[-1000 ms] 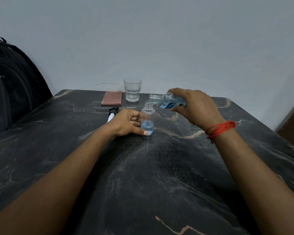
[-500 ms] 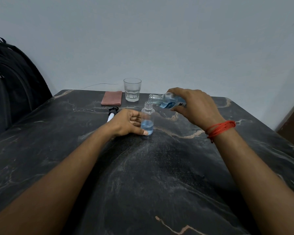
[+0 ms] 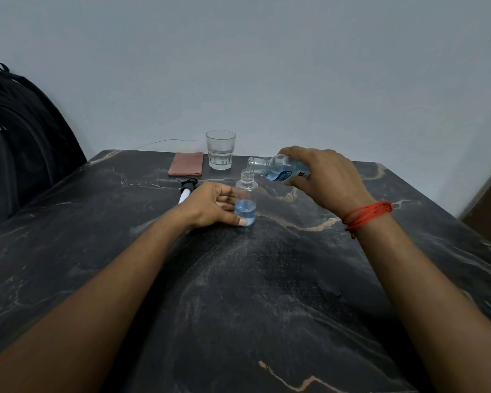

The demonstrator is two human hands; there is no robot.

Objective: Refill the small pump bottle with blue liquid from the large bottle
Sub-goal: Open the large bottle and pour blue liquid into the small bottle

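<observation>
You're mid-pour at frame centre: your left hand (image 3: 210, 207) grips the small pump bottle (image 3: 245, 200) upright on the worktop (image 3: 267, 279), your right hand (image 3: 328, 177) clasps the tilted large bottle (image 3: 278, 167) above its mouth. Next, level off before overflow.

Very little to report over the last second. Slight creep of the right hand (image 3: 326, 180) toward the left, carrying the big bottle (image 3: 278, 167) with it. Mouth of that bottle lifted a shade, now sitting just above and to the right of the small bottle (image 3: 245, 199) neck, marginally higher than a second ago. Perhaps a hair more blue liquid (image 3: 245, 212) in the small bottle than before, though too fine a difference to call with confidence. Possibly a faint settling of the left hand (image 3: 210, 207) around the small bottle's base; again too small to be sure of.
</observation>
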